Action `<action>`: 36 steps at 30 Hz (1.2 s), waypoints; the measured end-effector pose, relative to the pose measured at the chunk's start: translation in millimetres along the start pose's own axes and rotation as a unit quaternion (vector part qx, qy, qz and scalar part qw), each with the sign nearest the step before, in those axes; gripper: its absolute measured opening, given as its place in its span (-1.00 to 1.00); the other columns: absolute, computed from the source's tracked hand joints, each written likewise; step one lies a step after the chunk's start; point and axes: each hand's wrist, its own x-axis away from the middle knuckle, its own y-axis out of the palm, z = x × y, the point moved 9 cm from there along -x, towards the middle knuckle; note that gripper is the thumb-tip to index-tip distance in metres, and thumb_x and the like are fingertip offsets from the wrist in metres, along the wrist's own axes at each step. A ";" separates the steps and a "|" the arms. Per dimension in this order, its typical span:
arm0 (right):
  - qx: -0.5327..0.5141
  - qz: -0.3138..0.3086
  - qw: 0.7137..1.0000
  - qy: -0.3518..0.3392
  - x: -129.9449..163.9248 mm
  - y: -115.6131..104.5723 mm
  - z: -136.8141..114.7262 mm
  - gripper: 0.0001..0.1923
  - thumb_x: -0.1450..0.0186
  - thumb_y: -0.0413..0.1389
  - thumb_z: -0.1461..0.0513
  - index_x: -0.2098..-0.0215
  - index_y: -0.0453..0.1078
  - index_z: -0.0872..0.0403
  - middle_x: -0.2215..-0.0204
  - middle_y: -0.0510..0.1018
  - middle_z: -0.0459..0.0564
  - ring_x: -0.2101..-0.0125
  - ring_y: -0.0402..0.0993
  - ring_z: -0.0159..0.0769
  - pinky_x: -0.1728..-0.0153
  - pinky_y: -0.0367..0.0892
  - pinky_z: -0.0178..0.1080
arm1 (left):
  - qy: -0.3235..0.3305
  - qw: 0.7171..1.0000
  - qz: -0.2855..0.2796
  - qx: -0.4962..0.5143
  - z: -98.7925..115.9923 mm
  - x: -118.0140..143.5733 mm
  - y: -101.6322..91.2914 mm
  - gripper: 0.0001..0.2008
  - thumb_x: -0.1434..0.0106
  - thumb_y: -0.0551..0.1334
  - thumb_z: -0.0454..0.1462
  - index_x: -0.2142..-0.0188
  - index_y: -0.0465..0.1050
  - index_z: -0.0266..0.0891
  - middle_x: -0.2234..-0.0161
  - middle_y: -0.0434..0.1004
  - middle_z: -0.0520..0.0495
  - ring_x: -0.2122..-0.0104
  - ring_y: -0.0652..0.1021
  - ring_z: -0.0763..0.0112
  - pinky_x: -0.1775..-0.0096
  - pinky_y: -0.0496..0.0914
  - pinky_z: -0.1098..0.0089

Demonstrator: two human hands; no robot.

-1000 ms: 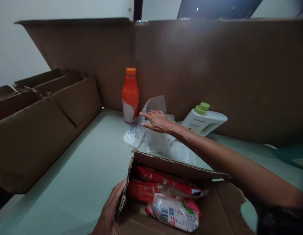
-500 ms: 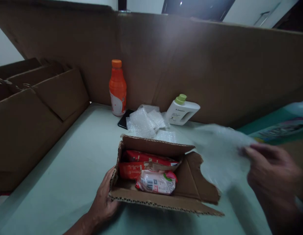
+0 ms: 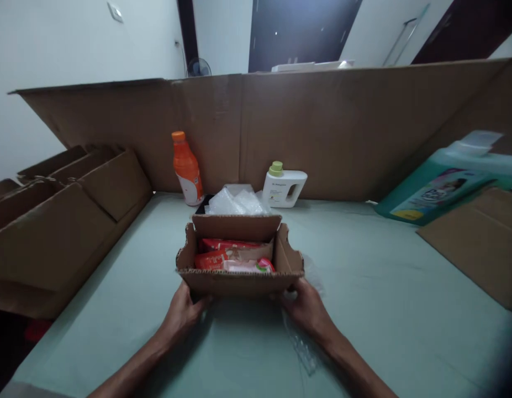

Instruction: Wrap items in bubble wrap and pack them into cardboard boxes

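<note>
A small open cardboard box (image 3: 235,280) sits on the pale green table, holding red snack packets (image 3: 222,251) and a white and pink packet (image 3: 251,266). My left hand (image 3: 183,309) grips its near left corner. My right hand (image 3: 305,307) grips its near right corner. A sheet of bubble wrap (image 3: 301,342) lies on the table under my right hand and wrist. Just behind the box a pile of bubble wrap (image 3: 237,202) covers most of a dark phone.
An orange bottle (image 3: 186,168) and a white jug with a green cap (image 3: 284,186) stand by the tall cardboard wall (image 3: 330,127). Folded cardboard boxes (image 3: 61,221) line the left edge. A large teal jug (image 3: 442,182) and flat cardboard (image 3: 479,237) lie at right.
My right hand pulled a bubble wrap sheet from the pile, swung it right, laid it down and took hold of the box. The view pulled back and the box now sits squarely before me.
</note>
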 end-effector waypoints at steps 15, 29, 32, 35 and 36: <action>-0.010 0.035 0.999 -0.008 -10.7 -47.0 -14.7 -0.67 -0.31 0.12 0.02 0.12 0.51 0.05 0.26 0.56 0.05 0.38 0.46 -0.25 0.29 0.44 -0.18 | 0.021 0.997 0.074 -0.028 10.7 -6.3 0.4 -0.27 -0.25 0.27 -0.11 -0.35 0.08 -0.20 -0.29 0.25 -0.33 -0.25 0.35 0.05 -0.22 0.26 0.07; -0.165 -0.225 0.958 -0.063 53.9 88.7 -119.4 -0.47 -0.38 -0.03 0.26 -0.31 0.25 -0.05 -0.25 0.39 0.09 -0.06 0.51 -0.19 -0.11 0.43 -0.05 | -0.143 0.951 -0.076 0.262 -0.3 96.0 51.4 -0.21 -0.13 0.34 -0.11 -0.30 0.17 -0.27 -0.18 0.44 -0.22 -0.11 0.49 0.12 -0.09 0.38 0.28; -0.022 -0.180 0.975 -0.127 47.8 79.1 -104.3 -0.53 -0.41 -0.04 0.25 -0.26 0.34 -0.01 -0.24 0.41 0.13 -0.21 0.37 -0.08 -0.22 0.31 0.08 | -0.186 0.933 -0.086 0.297 -1.7 99.8 52.5 -0.32 -0.07 0.29 -0.19 -0.20 0.31 -0.29 0.07 0.59 -0.13 0.21 0.57 0.29 0.18 0.43 0.39; 0.103 -0.153 0.971 -0.152 39.5 79.2 -89.2 -0.54 -0.42 -0.05 0.24 -0.26 0.35 0.01 -0.23 0.42 0.17 -0.21 0.34 -0.02 -0.19 0.31 0.14 | -0.224 0.920 -0.106 0.303 -3.4 107.8 53.4 -0.39 0.02 0.29 -0.24 -0.08 0.42 -0.30 0.28 0.59 -0.04 0.40 0.49 0.40 0.34 0.36 0.47; 0.132 -0.156 0.967 -0.153 36.0 82.7 -86.0 -0.54 -0.43 -0.05 0.23 -0.27 0.34 0.02 -0.25 0.39 0.18 -0.21 0.34 -0.01 -0.17 0.31 0.14 | -0.237 0.914 -0.121 0.305 -3.7 111.3 54.0 -0.40 0.04 0.29 -0.25 -0.05 0.44 -0.30 0.33 0.57 -0.03 0.44 0.47 0.42 0.38 0.33 0.48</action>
